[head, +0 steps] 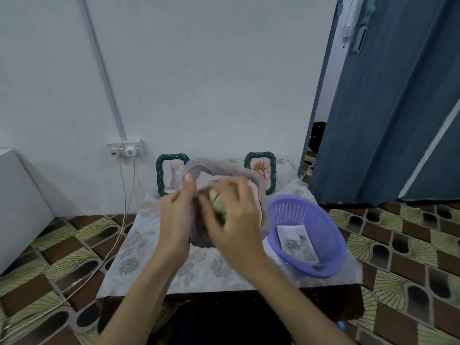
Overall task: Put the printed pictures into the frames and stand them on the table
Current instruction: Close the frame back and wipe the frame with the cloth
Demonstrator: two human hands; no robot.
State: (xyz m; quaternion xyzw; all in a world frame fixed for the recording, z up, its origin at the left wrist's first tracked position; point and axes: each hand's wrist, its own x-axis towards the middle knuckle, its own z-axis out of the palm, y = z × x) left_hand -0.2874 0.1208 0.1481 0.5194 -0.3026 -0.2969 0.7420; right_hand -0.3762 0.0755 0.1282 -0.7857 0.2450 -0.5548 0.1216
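Your two hands meet over the middle of the tabletop (154,265), which wears a pale floral cloth. Your left hand (175,215) grips the left edge of a greyish-mauve woven frame (199,232), thumb up along its rim and fingers curled behind it. The frame is tilted up off the cloth, its face toward you, and blurred by motion. Your right hand (234,215) lies across the front of the frame with fingers bent, pinching a greenish printed picture (216,200) against the frame's opening. How far that picture sits inside the frame cannot be told through the blur.

At 12 o'clock from your hands, at the far edge of the tabletop by the wall, two dark green rope-edged frames stand upright. The left green frame (164,175), at about 11 o'clock, shows a pale cat-like print. The right green frame (263,170), at about 1 o'clock, shows a brown plant-like drawing. The mauve frame partly covers both.

At 3 o'clock, just beside your right hand, a purple slotted basket (328,235) rests tilted on the tabletop. One more print (296,241) with a small dark motif lies flat inside it.

At 10 o'clock a wall socket (125,148) carries cables (124,195) that drop to the patterned floor (62,257). A blue folding door (373,108) stands at 2 o'clock.
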